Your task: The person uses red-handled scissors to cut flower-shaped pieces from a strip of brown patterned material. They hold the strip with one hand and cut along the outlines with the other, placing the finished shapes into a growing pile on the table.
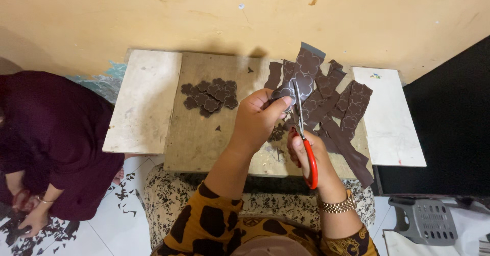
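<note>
Her left hand [258, 118] reaches forward, fingers pinching a dark brown patterned strip [304, 72] above the wooden surface [199, 133]. The right hand [306, 151], fingers curled through red-handled scissors [303, 133], has the blades at the strip's edge.

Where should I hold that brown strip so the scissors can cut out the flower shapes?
Pinch the brown strip at its lower end, coming from the left, as the left hand does now. It is thin and floppy, so holding it close to the cut probably keeps it flat. The scissors in the right hand come up from below, so fingers on the left side stay clear of the blades.
</note>
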`<state>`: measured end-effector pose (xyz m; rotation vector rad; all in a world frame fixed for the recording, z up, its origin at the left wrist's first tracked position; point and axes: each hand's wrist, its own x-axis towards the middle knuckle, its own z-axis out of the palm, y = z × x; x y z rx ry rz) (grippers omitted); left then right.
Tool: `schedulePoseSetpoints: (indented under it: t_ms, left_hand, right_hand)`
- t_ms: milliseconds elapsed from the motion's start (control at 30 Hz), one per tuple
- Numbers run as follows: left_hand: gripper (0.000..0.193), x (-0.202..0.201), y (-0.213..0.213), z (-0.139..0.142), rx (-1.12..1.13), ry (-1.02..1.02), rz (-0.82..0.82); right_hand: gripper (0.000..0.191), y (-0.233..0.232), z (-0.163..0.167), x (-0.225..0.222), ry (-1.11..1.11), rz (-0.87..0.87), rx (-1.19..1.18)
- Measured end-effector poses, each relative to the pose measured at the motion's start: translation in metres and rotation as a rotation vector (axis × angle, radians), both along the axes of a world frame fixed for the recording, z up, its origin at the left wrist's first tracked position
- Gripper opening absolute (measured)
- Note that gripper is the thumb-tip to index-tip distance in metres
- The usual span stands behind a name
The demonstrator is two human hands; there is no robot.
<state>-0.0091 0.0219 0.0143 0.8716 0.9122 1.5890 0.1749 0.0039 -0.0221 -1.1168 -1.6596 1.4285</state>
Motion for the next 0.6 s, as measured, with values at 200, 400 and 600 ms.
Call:
schedulePoseSetpoints:
  t_ms: [200, 400, 600]
  left_hand:
    - [0.012, -0.0033, -0.0016, 0.0024, 0.001, 0.027, 0.002]
    - [0.013, -0.0085, -0.0014, 0.0029, 0.007, 0.058, -0.023]
    - [0.015, -0.0082, -0.0016, 0.0059, 0.028, 0.026, -0.031]
  right_hand:
    - [0.059, 0.0035, -0.0039, 0.0039, -0.076, -0.003, 0.024]
    - [0.057, 0.0034, -0.0071, 0.0042, -0.083, 0.004, 0.051]
    - [0.059, 0.0041, -0.0036, 0.0056, -0.163, 0.016, 0.151]
